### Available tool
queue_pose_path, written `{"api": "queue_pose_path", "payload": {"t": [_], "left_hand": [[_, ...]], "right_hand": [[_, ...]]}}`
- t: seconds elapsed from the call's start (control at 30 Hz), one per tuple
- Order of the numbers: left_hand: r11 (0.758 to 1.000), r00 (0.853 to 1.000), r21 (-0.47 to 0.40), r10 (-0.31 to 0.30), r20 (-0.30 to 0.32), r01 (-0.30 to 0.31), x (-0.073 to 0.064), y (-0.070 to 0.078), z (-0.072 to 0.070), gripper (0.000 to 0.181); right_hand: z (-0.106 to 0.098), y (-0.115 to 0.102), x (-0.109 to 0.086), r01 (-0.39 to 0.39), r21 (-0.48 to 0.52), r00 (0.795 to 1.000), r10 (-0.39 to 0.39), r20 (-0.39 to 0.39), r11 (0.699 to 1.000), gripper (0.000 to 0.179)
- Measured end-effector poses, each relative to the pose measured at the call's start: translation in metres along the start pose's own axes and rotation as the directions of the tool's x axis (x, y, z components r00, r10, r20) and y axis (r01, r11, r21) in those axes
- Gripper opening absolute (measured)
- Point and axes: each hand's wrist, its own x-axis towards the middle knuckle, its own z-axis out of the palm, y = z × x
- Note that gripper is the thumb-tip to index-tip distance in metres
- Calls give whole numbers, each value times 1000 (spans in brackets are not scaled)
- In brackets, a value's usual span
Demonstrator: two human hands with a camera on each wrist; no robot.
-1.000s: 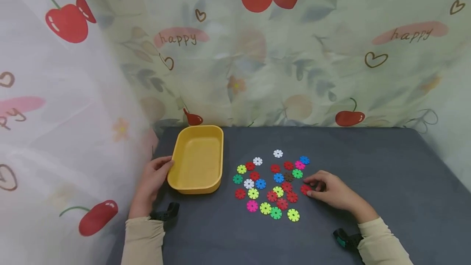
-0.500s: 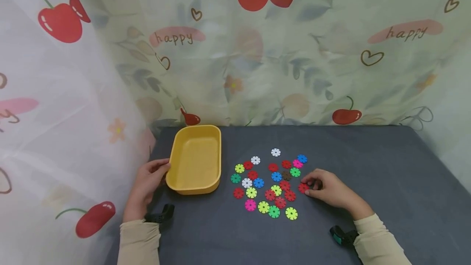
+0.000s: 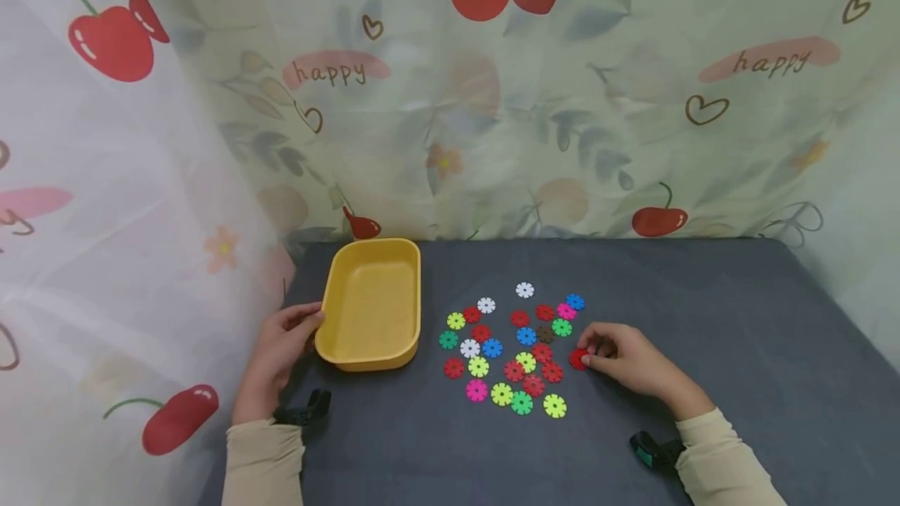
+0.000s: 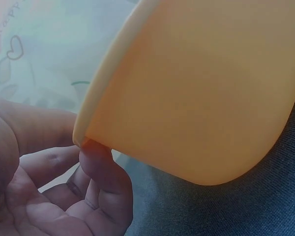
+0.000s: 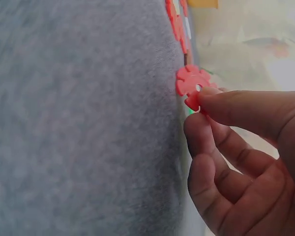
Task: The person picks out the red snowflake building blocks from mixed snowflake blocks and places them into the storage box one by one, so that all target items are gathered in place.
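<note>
My left hand (image 3: 276, 358) pinches the rim of a yellow plastic tub (image 3: 373, 303) at its left side; the left wrist view shows the thumb and curled fingers at the tub's lip (image 4: 101, 93). To the right of the scattered discs, my right hand (image 3: 626, 358) pinches a red notched plastic disc (image 3: 579, 358) between thumb and fingers. In the right wrist view that red disc (image 5: 189, 83) is tilted up on edge, with a small hole in its middle. Several notched discs in white, red, blue, green, yellow, pink and brown lie flat between the two hands.
A dark grey cloth covers the table (image 3: 703, 295). Patterned curtains (image 3: 598, 100) hang behind it and along the left side, close to the tub. Some discs overlap, such as the red one (image 3: 515, 370) against a yellow one (image 3: 526, 361).
My right fingers have closed on the red disc, which was lying flat and is now tipped up. My left hand stays on the tub's rim. The head view has shifted slightly.
</note>
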Motion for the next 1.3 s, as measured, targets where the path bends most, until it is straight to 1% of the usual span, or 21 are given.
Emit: {"api": "queue_pose_path", "payload": {"t": [0.13, 0.23, 0.4, 0.57, 0.7, 0.8, 0.97, 1.07, 1.17, 1.23, 1.3], "left_hand": [[1000, 1000, -8, 8, -1, -8, 0, -1, -1, 48], [1000, 1000, -6, 17, 2, -17, 0, -1, -2, 48], [1000, 1000, -1, 22, 1, -22, 2, -2, -3, 48], [1000, 1000, -8, 21, -1, -21, 2, -2, -3, 48], [1000, 1000, -16, 22, 5, -22, -1, -5, -4, 49], [1000, 1000, -17, 18, 9, -18, -4, -7, -6, 50], [999, 1000, -24, 23, 4, -23, -5, -7, -9, 50], [999, 1000, -27, 23, 5, -23, -3, -6, -9, 49], [1000, 1000, -23, 17, 12, -16, -2, -5, -7, 49], [1000, 1000, -21, 17, 16, -16, -2, -3, -6, 48], [1000, 1000, -21, 19, 18, -19, -1, -2, -5, 48]], "right_hand": [[-1, -2, 2, 4, 44, 1000, -4, 1, 999, 7], [-1, -5, 5, 3, 90, 1000, -2, -17, 996, 8], [3, -15, 16, 24, 164, 997, -10, -82, 986, 14], [11, -29, 34, 64, 225, 990, -33, -141, 972, 18], [28, -47, 53, 108, 317, 986, -60, -158, 942, 17], [46, -62, 67, 129, 379, 987, -80, -141, 916, 17], [69, -92, 90, 122, 474, 991, -83, -103, 872, 17], [82, -111, 101, 91, 528, 995, -62, -72, 845, 19], [93, -125, 109, 78, 554, 997, -59, -53, 829, 18], [100, -133, 114, 79, 555, 997, -64, -47, 828, 17], [106, -142, 119, 96, 552, 995, -85, -45, 828, 16]]}}
